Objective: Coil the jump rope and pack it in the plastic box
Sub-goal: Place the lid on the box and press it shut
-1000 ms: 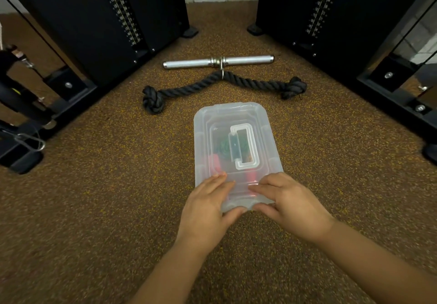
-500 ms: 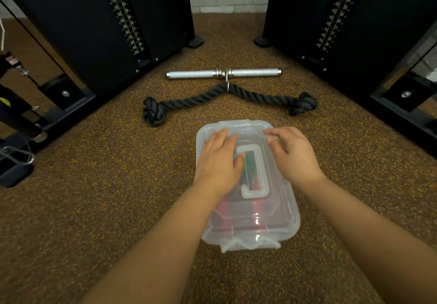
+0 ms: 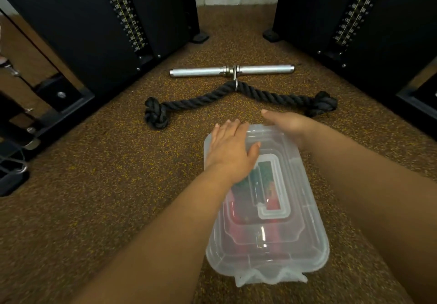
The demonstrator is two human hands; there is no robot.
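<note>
Change: both hands have gone from the near end of the lid (image 3: 274, 199), a second ago, to its far end; half a second ago they were midway, on either side of the lid's handle (image 3: 272, 190).
Left hand (image 3: 230, 148): lies flat on the far left corner of the lid, fingers straight and together, pressing down and holding nothing.
Right hand (image 3: 287, 124): curls over the far right edge of the lid, thumb pointing left above the rim; it seems to grip that edge, though the fingertips are hidden beyond it.
Box (image 3: 267, 263): directly under both hands on the floor (image 3: 94, 197), lid on; the near latch tab sits by the forearms, well back from the palms.
Rope (image 3: 248, 218): inside the box, seen as red and dark green shapes through the lid, just behind the left palm and under the handle.
Beyond the fingers: a thick black rope attachment (image 3: 212, 96) and a metal bar (image 3: 233, 70), apart from the box.
Meaning: coiling and packing look finished; the shift from near end to far end reads as seating the lid all round.
Left to do: probably only pressing the far edge home and checking that it has snapped.
Risk: a bulging coil could keep the far corners from closing.
</note>
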